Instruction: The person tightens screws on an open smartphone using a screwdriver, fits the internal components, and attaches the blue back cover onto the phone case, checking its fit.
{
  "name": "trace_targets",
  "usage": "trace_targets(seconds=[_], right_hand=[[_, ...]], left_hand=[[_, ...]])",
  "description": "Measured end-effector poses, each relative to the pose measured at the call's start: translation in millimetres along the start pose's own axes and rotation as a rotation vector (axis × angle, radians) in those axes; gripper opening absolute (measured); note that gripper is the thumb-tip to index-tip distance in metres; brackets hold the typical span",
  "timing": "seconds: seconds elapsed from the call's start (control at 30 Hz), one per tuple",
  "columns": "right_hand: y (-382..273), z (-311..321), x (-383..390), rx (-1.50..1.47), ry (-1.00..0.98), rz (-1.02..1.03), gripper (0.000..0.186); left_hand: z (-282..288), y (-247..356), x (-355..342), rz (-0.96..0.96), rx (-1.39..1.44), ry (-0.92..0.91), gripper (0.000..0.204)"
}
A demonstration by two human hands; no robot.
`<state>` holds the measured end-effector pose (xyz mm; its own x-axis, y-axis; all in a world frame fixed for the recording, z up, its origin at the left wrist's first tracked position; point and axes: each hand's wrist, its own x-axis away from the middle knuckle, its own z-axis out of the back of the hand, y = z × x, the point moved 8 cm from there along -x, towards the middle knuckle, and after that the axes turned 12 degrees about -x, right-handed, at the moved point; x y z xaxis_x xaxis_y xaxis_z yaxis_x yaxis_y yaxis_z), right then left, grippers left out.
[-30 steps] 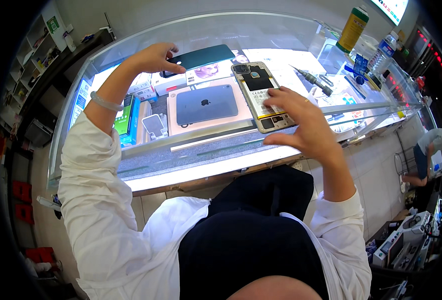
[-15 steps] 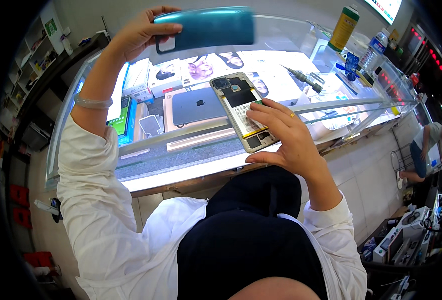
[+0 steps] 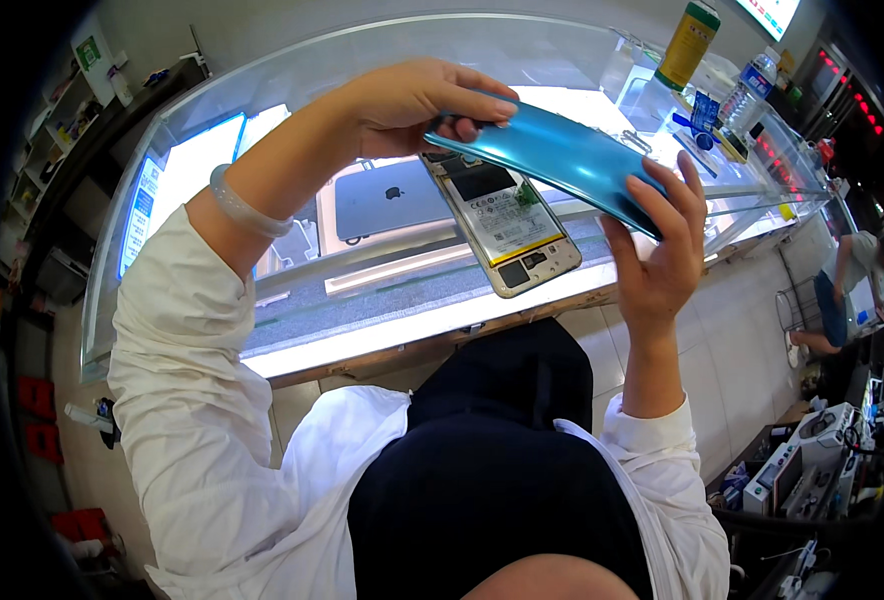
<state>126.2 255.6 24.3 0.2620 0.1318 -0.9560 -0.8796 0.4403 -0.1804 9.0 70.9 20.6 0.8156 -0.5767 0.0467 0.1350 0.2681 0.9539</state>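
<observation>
Between my two hands a glossy blue-teal phone back cover (image 3: 562, 150) hangs tilted over the counter, its right end lower. My left hand (image 3: 422, 105) pinches its left end, thumb and fingers on opposite faces. At the right end, my right hand (image 3: 662, 230) grips the edge with thumb below and fingers above. Beneath lies an opened phone (image 3: 512, 225) on the glass, its battery and inner parts bare. The cover and my left hand hide the phone's upper end.
The glass display counter (image 3: 382, 335) holds a dark tablet box (image 3: 387, 205). At the back right stand a yellow-green bottle (image 3: 689, 45), a clear water bottle (image 3: 747, 95) and small blue items (image 3: 703, 112). A person (image 3: 840, 285) is at the far right.
The cover has come down and right, over the phone. My right hand has left the phone and taken the cover's right end. My left hand still holds its other end.
</observation>
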Motion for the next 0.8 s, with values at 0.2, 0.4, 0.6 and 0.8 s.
trace_targets(seconds=[0.2,0.4,0.6,0.8], right_hand=[[5.8,6.2,4.9,0.015,-0.021,-0.119,0.030],[-18.9,-31.3,8.3,0.030,-0.245,-0.180,0.041],[-38.2,-58.1,13.1,-0.038,-0.374,-0.206,0.039],[-45.8,-65.8,13.1,-0.081,-0.488,-0.094,0.041]], left_hand=[[11.7,-6.5,-10.7,0.024,0.007,0.201,0.061],[68.3,-28.8,-3.6,0.052,-0.340,0.393,0.077],[50.6,-21.9,1.3,0.076,-0.336,0.373,0.085],[48.4,-23.6,0.6,0.062,-0.418,0.294,0.072]])
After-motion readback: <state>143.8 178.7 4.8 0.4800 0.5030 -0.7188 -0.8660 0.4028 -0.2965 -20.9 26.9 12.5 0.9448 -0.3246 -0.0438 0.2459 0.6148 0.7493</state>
